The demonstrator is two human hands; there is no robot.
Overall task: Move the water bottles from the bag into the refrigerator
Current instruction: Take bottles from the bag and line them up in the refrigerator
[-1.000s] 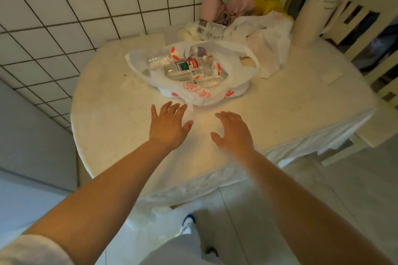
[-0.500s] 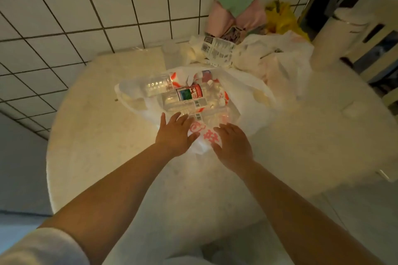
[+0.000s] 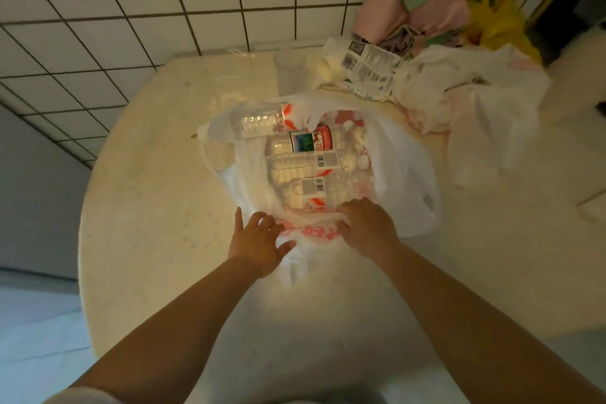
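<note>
Both hands grip the near rim of the white plastic bag [image 3: 403, 167] on the table [image 3: 147, 207] — left hand [image 3: 259, 239], right hand [image 3: 367, 226] — water bottles [image 3: 305, 161] lying inside.

a round pale table [image 3: 157, 207] carries a bag [image 3: 403, 174] of bottles and crumpled white bags [image 3: 475, 102].
</note>
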